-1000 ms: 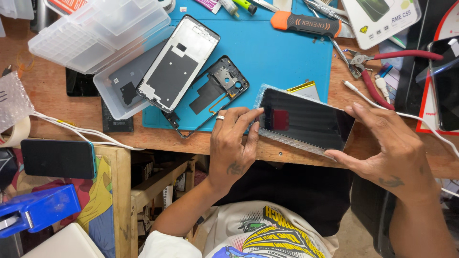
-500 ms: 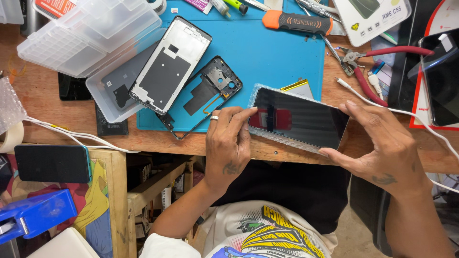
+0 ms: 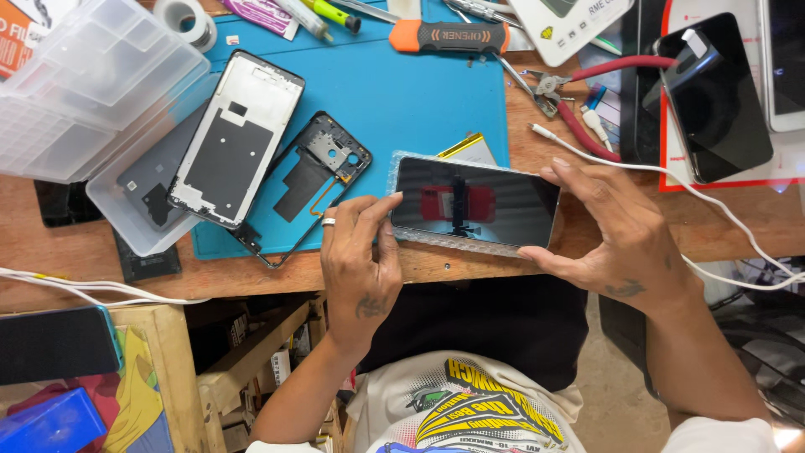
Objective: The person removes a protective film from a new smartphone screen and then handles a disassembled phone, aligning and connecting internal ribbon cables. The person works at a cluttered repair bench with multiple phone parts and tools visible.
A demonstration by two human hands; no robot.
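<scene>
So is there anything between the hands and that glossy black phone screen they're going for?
Nothing visible. The left hand grips the phone screen at its left end, and the right hand at its right end. The screen sits above the bubble wrap by the blue mat.

Screen (image 3: 474,201) tilted flatter (both hands same grip).

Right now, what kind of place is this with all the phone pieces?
Most likely a phone repair bench. A bare phone frame lies on a blue work mat, red-handled pliers sit near it, and the left hand and right hand hold a dark phone screen.
</scene>
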